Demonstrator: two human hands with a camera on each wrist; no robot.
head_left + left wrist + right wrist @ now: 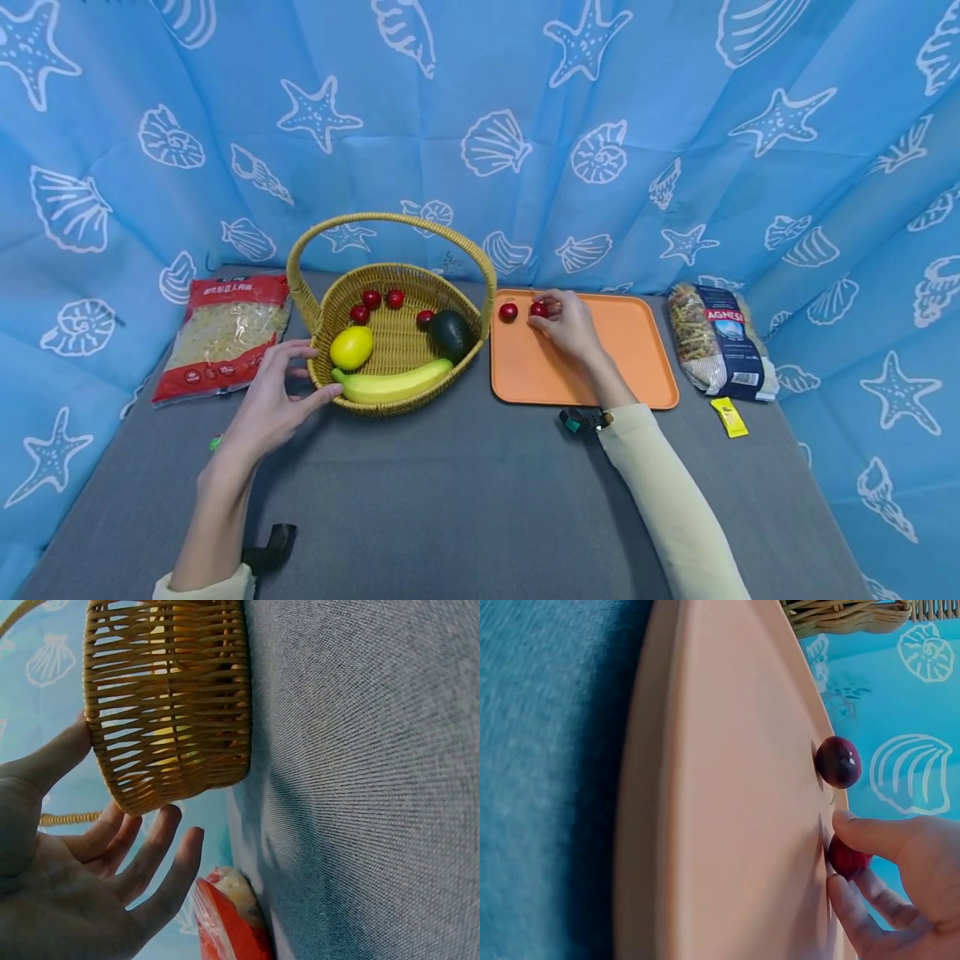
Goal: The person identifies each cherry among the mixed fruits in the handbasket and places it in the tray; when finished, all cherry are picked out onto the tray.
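In the head view my left hand (281, 404) touches the left rim of the wicker basket (390, 408) with its thumb and fingertips, the fingers loosely extended. Inside the basket lie a lemon (352, 347), a banana (393, 385), an avocado (452, 335) and several cherries (395, 298). On the orange tray (600, 367), my right hand (572, 327) pinches one red cherry (847, 859) between thumb and fingers, low over the surface. A second cherry (507, 312) sits just left of it, untouched, near the tray's far left corner.
A red pasta bag (225, 333) lies left of the basket. Right of the tray are an AGNESI pasta bag (720, 342) and a small yellow packet (729, 417). The basket's tall handle (390, 218) arches up. A blue curtain (480, 125) hangs behind the grey table (450, 500).
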